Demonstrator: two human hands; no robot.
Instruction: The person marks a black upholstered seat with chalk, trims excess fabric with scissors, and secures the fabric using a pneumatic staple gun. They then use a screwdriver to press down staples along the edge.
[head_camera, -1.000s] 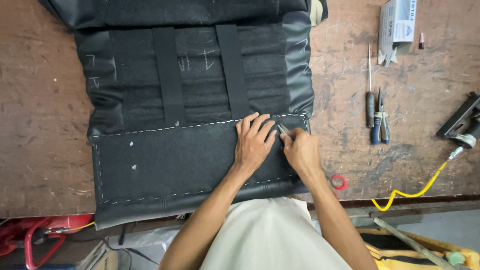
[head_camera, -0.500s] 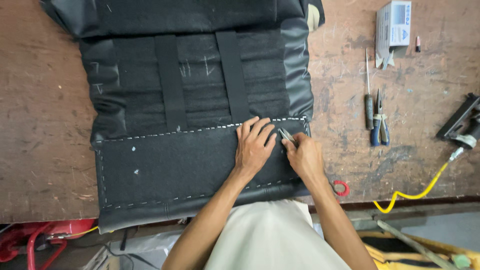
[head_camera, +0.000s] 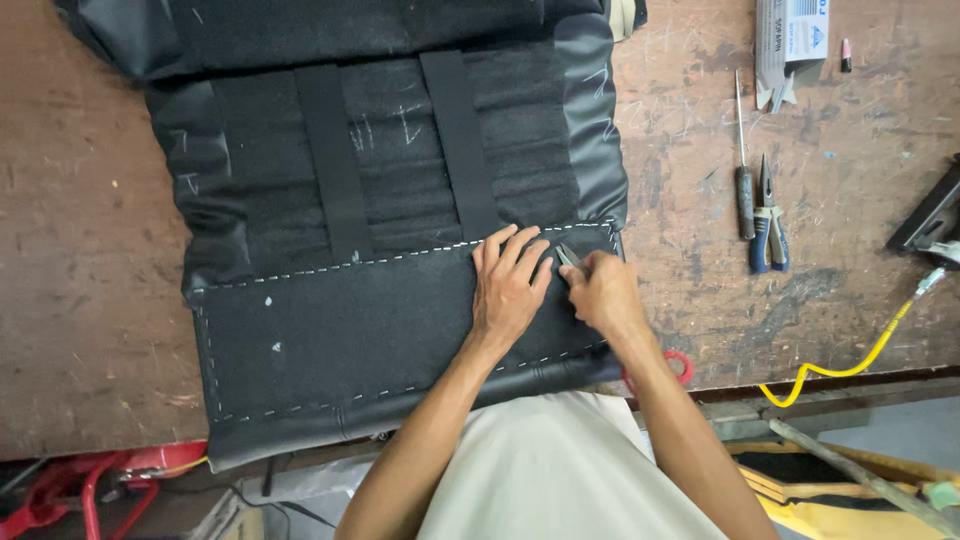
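The right hand (head_camera: 603, 295) is curled closed around a small metal tool (head_camera: 567, 256) whose tip pokes out above the knuckles; what kind of tool it is cannot be told. The left hand (head_camera: 510, 285) lies flat and open, fingers spread, gripping nothing and pressing down just beside that tip. Both hands rest on a large black fabric seat cover (head_camera: 380, 240) spread over the worn brown wooden workbench (head_camera: 80, 260), at the right end of a line of white stitching (head_camera: 400, 258) that crosses the cover. Two black webbing straps (head_camera: 330, 160) run up the cover above the seam.

To the right, well apart from the hands, a thin screwdriver with a dark handle (head_camera: 743, 170) lies just beside blue-handled pliers (head_camera: 768, 220). A white cardboard box (head_camera: 790, 40) sits at the top edge. A yellow coiled hose (head_camera: 850, 365) trails along the bench's near right edge, and a red ring-shaped handle (head_camera: 680, 365) shows beside the right forearm.
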